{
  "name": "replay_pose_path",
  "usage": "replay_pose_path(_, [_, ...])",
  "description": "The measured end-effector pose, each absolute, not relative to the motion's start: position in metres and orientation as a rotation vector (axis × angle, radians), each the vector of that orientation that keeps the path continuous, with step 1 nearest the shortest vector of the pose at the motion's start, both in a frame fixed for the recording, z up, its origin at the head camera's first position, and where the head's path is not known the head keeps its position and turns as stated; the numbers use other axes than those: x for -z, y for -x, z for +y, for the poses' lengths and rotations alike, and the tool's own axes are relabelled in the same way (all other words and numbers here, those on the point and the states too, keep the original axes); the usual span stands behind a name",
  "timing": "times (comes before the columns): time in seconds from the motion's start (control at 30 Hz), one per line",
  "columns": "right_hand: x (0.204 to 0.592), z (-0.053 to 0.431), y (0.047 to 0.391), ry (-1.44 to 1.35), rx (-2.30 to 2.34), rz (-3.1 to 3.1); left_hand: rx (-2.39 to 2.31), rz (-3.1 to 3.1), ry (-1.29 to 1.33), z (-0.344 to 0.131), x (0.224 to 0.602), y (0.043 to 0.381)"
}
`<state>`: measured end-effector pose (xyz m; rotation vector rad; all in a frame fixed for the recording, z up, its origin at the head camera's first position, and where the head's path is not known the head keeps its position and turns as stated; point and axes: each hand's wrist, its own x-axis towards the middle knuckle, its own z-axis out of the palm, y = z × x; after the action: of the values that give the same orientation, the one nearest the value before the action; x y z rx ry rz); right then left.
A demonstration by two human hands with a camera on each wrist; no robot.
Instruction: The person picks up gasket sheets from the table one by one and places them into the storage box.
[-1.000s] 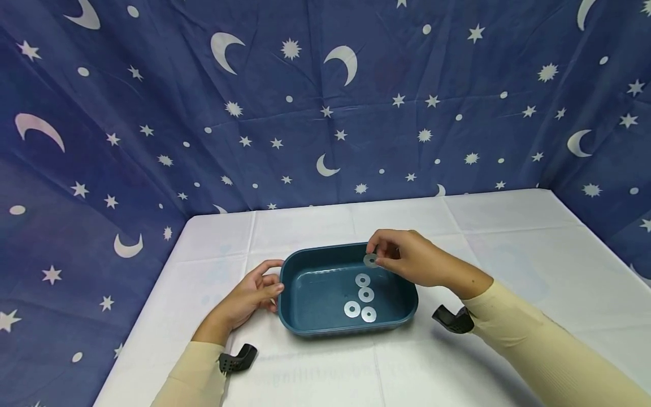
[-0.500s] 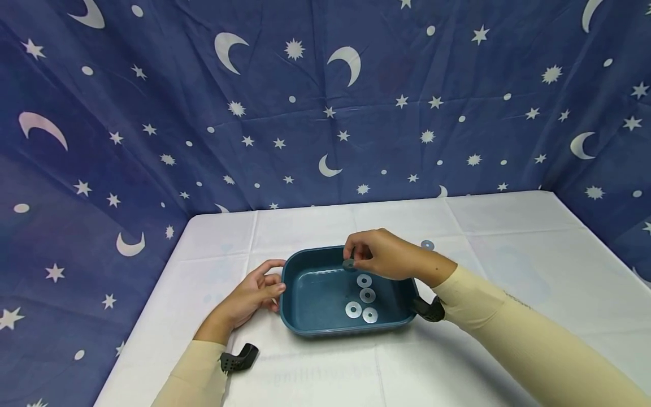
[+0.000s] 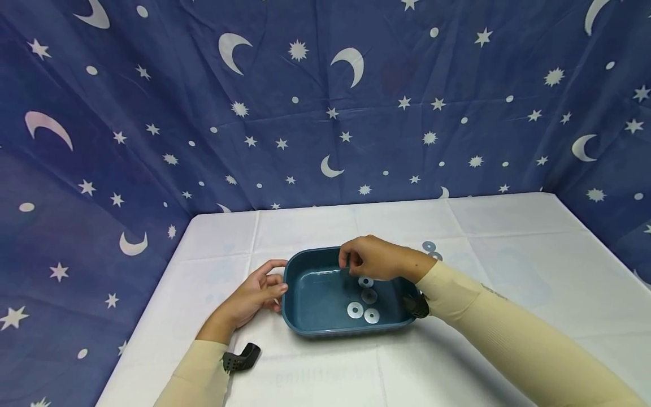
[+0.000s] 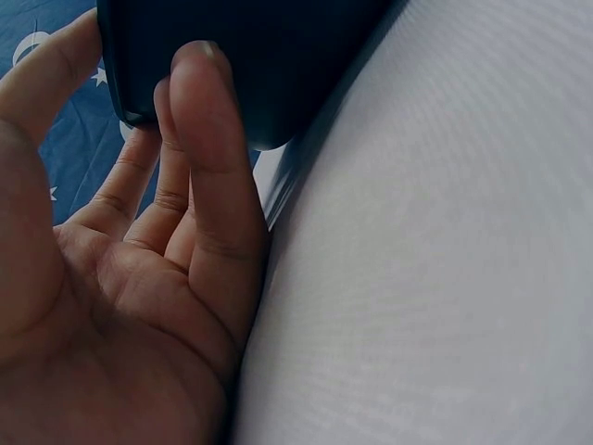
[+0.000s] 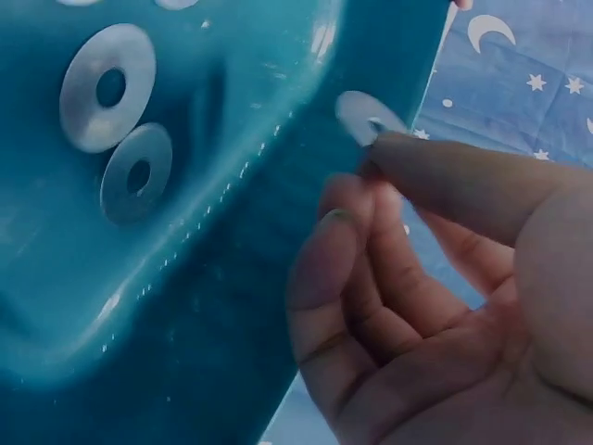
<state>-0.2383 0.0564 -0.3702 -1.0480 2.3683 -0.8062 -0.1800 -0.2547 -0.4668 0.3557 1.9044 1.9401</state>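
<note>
A dark teal plastic tub (image 3: 315,308) sits on the white-covered table. My left hand (image 3: 252,297) holds its left end, thumb and index finger at the rim and the other fingers curved beside the outer wall (image 4: 269,56). Over the back part of the tub, my right hand (image 3: 373,257) pinches a flat metal washer (image 5: 357,113) between thumb and index finger; the head view mostly hides it. Several more washers lie on the tub floor, among them a washer (image 3: 355,310) near the front and a washer (image 5: 109,88) with another overlapping its edge.
Behind my right wrist, two washers lie on the table, a full one (image 3: 429,246) and a partly covered one (image 3: 435,256). A blue cloth (image 3: 305,113) with moons and stars hangs behind and beside the table. Black wrist mounts (image 3: 241,358) sit on both sleeves.
My right hand has moved left over the tub with the washer, its forearm now crossing the right end. The washers on the table came into view behind the wrist. My left hand stays put.
</note>
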Motion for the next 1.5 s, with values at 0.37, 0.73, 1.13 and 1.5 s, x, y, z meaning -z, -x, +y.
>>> replay_pose_path(0.37, [0.381,0.041,0.244,1.038,0.68,2.335,-1.942,1.898,-0.361,-0.256,0.469,0.179])
replay_pose_path(0.73, [0.393,0.022,0.241,1.04,0.614,2.322,-1.924,1.922,-0.344,-0.256,0.467,0.181])
replay_pose_path(1.13, [0.403,0.02,0.241,0.943,0.56,2.334,-1.929,1.92,-0.345,-0.256,0.467,0.181])
replay_pose_path(1.5, [0.406,0.021,0.239,0.949,0.558,2.352,-1.927,1.916,-0.344,-0.255,0.467,0.181])
